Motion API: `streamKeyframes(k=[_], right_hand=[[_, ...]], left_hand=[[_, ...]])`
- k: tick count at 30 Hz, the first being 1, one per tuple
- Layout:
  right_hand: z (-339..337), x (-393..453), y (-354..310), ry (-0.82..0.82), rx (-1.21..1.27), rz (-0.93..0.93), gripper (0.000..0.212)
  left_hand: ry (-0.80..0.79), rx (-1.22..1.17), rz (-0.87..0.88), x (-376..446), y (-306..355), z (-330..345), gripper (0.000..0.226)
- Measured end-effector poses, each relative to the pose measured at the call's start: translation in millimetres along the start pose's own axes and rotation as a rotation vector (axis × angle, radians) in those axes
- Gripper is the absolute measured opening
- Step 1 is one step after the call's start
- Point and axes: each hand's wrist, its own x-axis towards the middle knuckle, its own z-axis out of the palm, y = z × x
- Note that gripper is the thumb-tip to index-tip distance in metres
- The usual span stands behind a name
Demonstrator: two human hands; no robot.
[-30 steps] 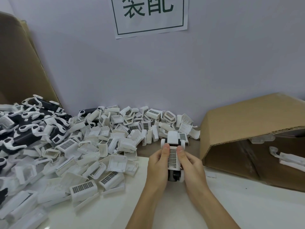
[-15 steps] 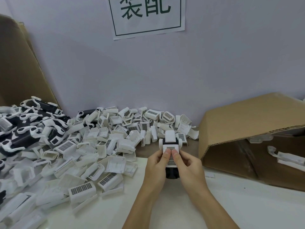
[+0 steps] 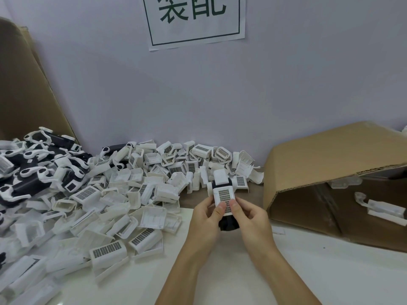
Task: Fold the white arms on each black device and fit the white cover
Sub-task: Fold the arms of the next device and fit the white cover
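I hold one black device (image 3: pixel 228 224) upright between both hands above the table's middle. A white cover (image 3: pixel 223 194) with a printed grid label sits over its top. My left hand (image 3: pixel 206 221) grips the device from the left, thumb on the cover's lower edge. My right hand (image 3: pixel 251 219) grips it from the right, thumb also pressing the cover's label. The device's lower black end shows between my palms; its white arms are mostly hidden.
A heap of loose white covers (image 3: pixel 123 199) spreads over the left and back of the table. Black devices with white arms (image 3: pixel 28 172) pile at far left. An open cardboard box (image 3: pixel 330 172) lies on its side at right, holding white pieces (image 3: pixel 383 208).
My thumbs have slid down the cover's label toward its lower edge. The device has stayed in the same place between my hands.
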Motion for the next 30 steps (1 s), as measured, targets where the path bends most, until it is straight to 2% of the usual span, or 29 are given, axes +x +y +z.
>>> streamKeyframes(k=[3,7,10,12,14,17,19,21,23,25,27,29,30], right_hand=[[-1,1,1,-0.021,0.003,0.024,0.022],[0,3,4,0.03,-0.089,-0.018,0.021],[3,3,7,0.124,-0.134,-0.043,0.018],[6,1,9,0.13,-0.207,-0.079,0.029],[9,-4,11,0.052,-0.292,-0.12,0.043],[7,-4,12,0.047,-0.364,-0.109,0.057],[3,0,11,0.121,-0.351,-0.1,0.052],[-1,4,7,0.188,-0.316,-0.077,0.041],[-6,6,6,0.212,-0.289,-0.053,0.025],[-10,7,5,0.194,-0.261,-0.03,0.012],[-11,7,5,0.157,-0.256,0.012,0.03],[-12,7,1,0.098,-0.236,0.067,0.04],[-12,6,1,0.06,-0.209,0.087,0.039]], left_hand=[[-0.001,-0.032,-0.03,0,0,0,0.026],[0.016,0.023,0.011,0,-1,5,0.023],[0.04,-0.087,0.001,1,0,8,0.018],[0.107,-0.191,-0.007,4,1,8,0.02],[0.176,-0.298,-0.071,6,1,10,0.031],[0.14,-0.478,-0.187,5,6,12,0.044],[0.115,-0.431,-0.179,6,9,8,0.041],[0.194,-0.274,-0.171,5,13,3,0.04],[0.328,-0.105,-0.156,2,14,-3,0.048],[0.528,0.057,-0.081,2,14,-11,0.05],[0.649,0.174,0.027,4,15,-18,0.038],[0.549,0.072,0.068,5,20,-20,0.01],[0.445,-0.018,0.026,6,21,-20,0.009]])
